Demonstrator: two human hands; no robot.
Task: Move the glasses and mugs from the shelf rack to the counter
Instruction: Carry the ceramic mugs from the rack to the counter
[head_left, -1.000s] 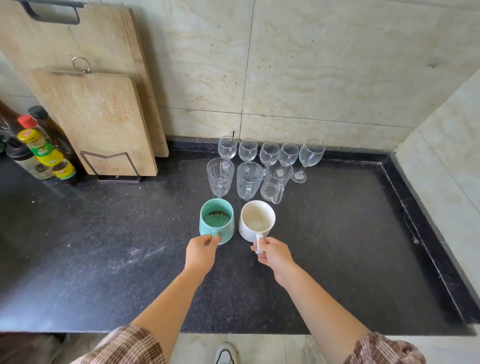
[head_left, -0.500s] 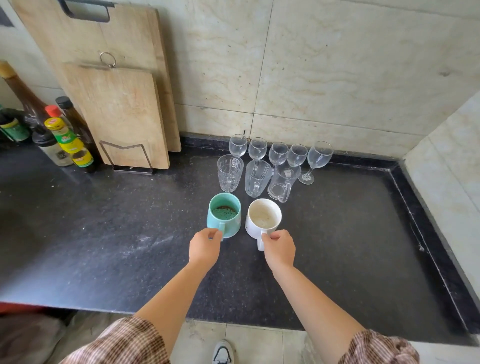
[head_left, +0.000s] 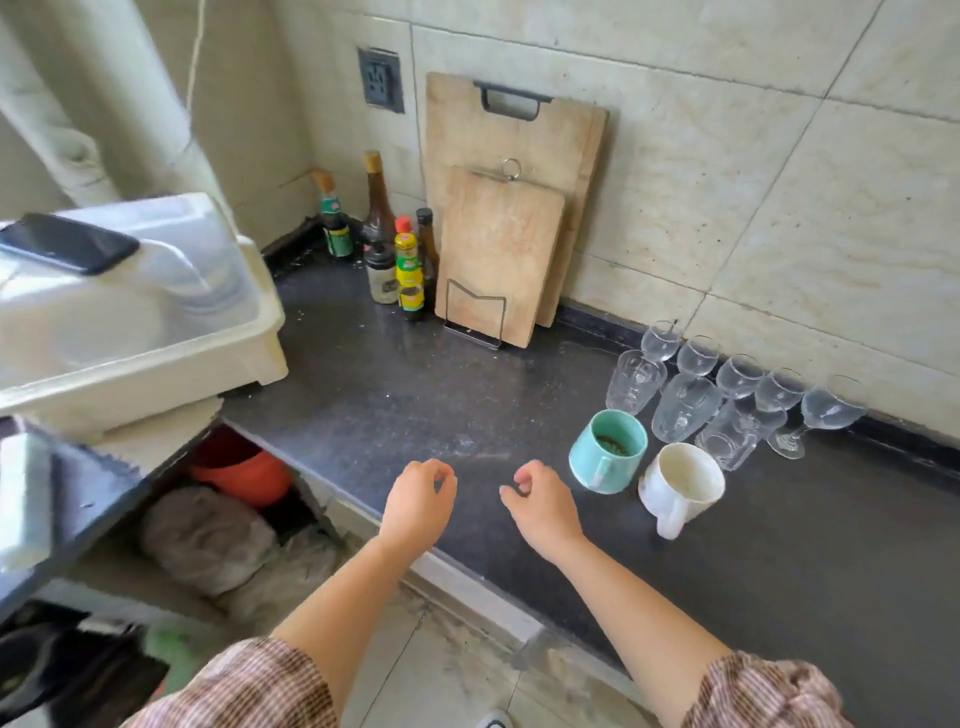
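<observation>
A teal mug (head_left: 607, 451) and a white mug (head_left: 681, 486) stand side by side on the black counter (head_left: 415, 405), handles toward me. Behind them stand three clear tumblers (head_left: 684, 408), and behind those a row of several stemmed wine glasses (head_left: 737, 376) along the wall. My left hand (head_left: 418, 501) and my right hand (head_left: 543, 506) hover over the counter's front edge, left of the mugs. Both hold nothing, with fingers loosely curled. The right hand is a short gap from the teal mug.
A white covered dish rack (head_left: 135, 322) with a black phone (head_left: 65, 241) on its lid stands at the left. Several sauce bottles (head_left: 408, 270) and two wooden cutting boards (head_left: 501, 254) lean at the back wall. Below the counter sit an orange basin (head_left: 244, 473) and bags.
Both hands have let go of the mug handles and drawn back to the left. The view has swung left, bringing the dish rack into sight. The mugs stay on the counter.
</observation>
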